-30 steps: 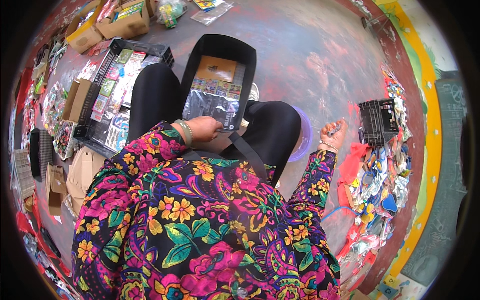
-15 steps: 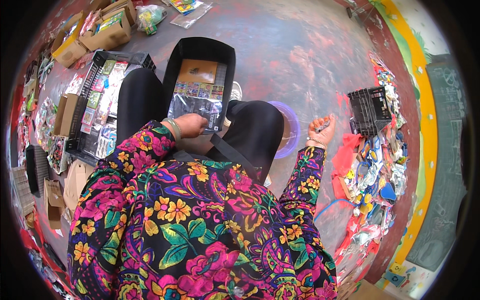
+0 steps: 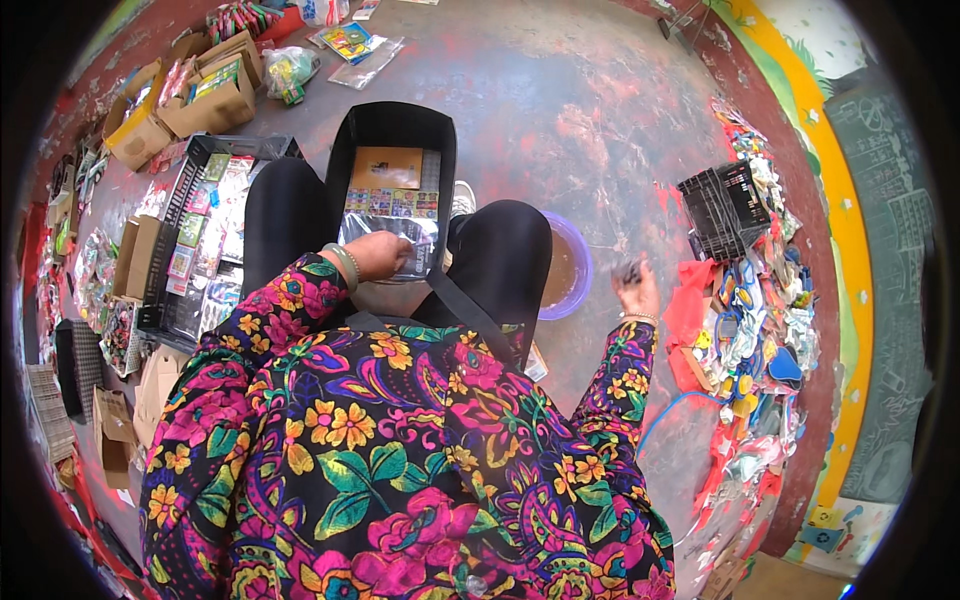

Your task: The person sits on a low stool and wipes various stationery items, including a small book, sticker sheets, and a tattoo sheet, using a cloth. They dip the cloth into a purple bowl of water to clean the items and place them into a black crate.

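Between my knees is a black open box [image 3: 446,140] holding an orange-brown card [image 3: 388,167], a sheet of small colourful pictures [image 3: 393,203] and a dark, shiny plastic packet [image 3: 420,236]. My left hand [image 3: 378,255] is closed over the packet's near left part, at the box's near end. What its fingers grip is hidden. Out to the right, my right hand [image 3: 637,290] is raised with curled fingers around a small dark crumpled thing [image 3: 628,272]. Motion blurs it, so its kind does not show.
Right of my knee stands a purple-rimmed basin [image 3: 584,270]. A black crate [image 3: 722,210] and a heap of scraps [image 3: 745,330] lie along the right wall. To my left are a black crate of packets [image 3: 200,150] and cardboard boxes [image 3: 212,95].
My right hand has dipped slightly, and the crumpled thing in it looks darker and more blurred. My left hand stays at the box's near end. The whole view has shifted a little.
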{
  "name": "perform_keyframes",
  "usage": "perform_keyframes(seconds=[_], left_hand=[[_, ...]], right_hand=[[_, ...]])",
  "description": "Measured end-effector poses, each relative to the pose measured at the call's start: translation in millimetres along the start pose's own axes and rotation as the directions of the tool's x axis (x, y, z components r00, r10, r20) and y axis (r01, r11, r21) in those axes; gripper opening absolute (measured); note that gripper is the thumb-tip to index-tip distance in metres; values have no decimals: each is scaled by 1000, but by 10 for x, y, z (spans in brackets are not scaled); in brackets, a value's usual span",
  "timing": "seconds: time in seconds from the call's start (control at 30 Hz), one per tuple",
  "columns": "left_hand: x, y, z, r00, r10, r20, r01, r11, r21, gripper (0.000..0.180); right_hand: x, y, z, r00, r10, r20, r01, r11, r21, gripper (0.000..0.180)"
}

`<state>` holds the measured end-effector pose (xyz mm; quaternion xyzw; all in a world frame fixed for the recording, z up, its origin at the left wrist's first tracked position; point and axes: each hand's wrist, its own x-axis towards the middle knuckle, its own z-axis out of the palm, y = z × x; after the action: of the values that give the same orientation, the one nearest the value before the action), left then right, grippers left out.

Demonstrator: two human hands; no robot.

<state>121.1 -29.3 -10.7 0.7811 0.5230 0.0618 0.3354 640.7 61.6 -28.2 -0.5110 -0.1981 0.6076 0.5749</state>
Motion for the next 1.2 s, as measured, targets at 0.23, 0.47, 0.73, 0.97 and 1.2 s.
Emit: perform_keyframes(seconds=[0.23, 0.47, 0.73, 0.97, 1.2], left_hand=[[122, 476, -591, 931, 102, -351, -239, 895, -375, 33], [-221, 841, -978, 895, -196, -401, -404, 26, -914, 33], [-754, 326, -1125, 413, -139, -900, -693, 594, -409, 22], [-990, 442, -1553, 390, 155, -908, -225, 972, 69, 19], [-732, 577, -1542, 604, 141, -785, -41, 988, 146, 13]], right_hand=[[-752, -356, 2228, 766, -128, 630, -19, 975, 220, 40], [-1360, 362, 3501, 354, 50, 934, -420, 901, 111, 50], [-1265, 1161, 3712, 424, 521, 741, -516, 811, -275, 36], [-1360, 1445, 3669, 525, 548, 651, -121, 806, -579, 30], [-1568, 1231, 3874, 491, 107, 865, 562, 719, -408, 27]])
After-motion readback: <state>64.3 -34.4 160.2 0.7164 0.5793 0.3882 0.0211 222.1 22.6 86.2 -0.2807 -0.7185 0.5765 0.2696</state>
